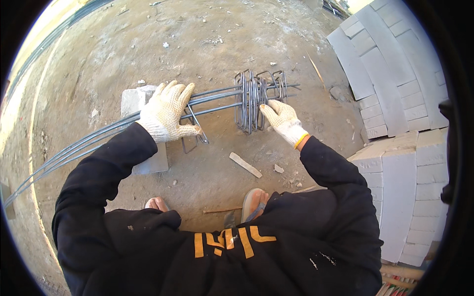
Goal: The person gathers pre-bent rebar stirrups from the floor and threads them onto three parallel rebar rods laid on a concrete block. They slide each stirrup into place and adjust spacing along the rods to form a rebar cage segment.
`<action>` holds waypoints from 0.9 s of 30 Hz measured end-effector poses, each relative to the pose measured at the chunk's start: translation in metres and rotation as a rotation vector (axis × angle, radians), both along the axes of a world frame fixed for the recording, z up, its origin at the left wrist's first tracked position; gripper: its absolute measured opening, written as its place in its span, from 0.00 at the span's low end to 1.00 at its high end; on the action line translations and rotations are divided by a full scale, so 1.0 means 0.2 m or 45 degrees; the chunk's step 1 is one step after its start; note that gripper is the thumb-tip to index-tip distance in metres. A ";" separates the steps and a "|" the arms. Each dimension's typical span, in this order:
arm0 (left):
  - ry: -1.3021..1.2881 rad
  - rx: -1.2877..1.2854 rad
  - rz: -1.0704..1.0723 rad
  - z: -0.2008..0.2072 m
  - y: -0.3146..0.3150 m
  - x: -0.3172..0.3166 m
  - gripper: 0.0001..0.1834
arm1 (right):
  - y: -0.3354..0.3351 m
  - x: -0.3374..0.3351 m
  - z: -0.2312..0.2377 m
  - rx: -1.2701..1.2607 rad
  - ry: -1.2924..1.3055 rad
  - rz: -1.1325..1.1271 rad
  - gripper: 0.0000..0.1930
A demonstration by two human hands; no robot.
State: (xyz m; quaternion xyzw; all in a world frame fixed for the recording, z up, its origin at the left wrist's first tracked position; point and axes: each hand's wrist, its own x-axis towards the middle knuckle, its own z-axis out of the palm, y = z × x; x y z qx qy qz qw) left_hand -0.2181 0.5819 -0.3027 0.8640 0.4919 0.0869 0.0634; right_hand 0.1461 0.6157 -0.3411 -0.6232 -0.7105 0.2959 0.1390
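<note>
Several steel rods point(219, 97) above dirt ground point(205, 172), bunched wire loops point(253, 104) around their right end, left hand point(167, 111) spread over the rods, grip hidden, right hand point(285, 120) curled against the loops, hold unclear, pale blocks point(399, 202) stacked right.

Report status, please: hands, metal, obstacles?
Left hand over steel rods. Right hand at bunched wire loops. Loops around rods. Pale strip on ground, apart from loops.
</note>
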 end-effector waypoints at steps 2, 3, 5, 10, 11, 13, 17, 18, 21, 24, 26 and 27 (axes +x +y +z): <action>-0.010 -0.056 -0.003 -0.01 0.03 -0.03 0.62 | -0.01 -0.04 -0.04 0.124 -0.006 -0.041 0.29; -0.086 -0.125 0.023 -0.01 0.04 -0.04 0.63 | -0.01 -0.06 -0.03 0.115 -0.019 -0.079 0.31; -0.141 -0.041 0.000 0.00 0.03 -0.06 0.62 | -0.01 -0.09 0.04 -0.142 -0.125 -0.079 0.35; -0.566 -0.134 0.360 0.08 -0.18 -0.18 0.35 | -0.02 -0.16 0.31 0.035 -0.444 0.263 0.24; -0.680 -0.306 0.439 0.08 -0.23 -0.19 0.30 | -0.04 -0.18 0.33 0.099 -0.449 0.229 0.22; -0.792 -0.507 0.394 0.03 -0.31 -0.18 0.26 | -0.07 -0.25 0.31 0.223 -0.242 0.491 0.20; -0.882 -0.902 0.475 -0.14 -0.32 -0.11 0.19 | -0.16 -0.49 0.16 0.096 -0.006 0.758 0.30; -1.121 -1.149 0.549 -0.18 -0.30 -0.09 0.17 | -0.18 -0.56 0.15 -0.021 -0.036 0.828 0.33; -1.878 -1.436 0.645 -0.23 -0.28 0.01 0.16 | -0.20 -0.69 0.18 -0.014 0.003 1.081 0.30; -2.080 -1.586 0.653 -0.25 -0.25 0.03 0.14 | -0.19 -0.70 0.25 0.001 -0.103 1.209 0.27; -1.932 -1.501 0.660 -0.26 -0.24 0.03 0.15 | -0.18 -0.67 0.28 0.182 -0.004 1.141 0.24; -1.886 -1.474 0.628 -0.26 -0.24 0.02 0.16 | -0.17 -0.64 0.29 0.232 0.019 1.079 0.22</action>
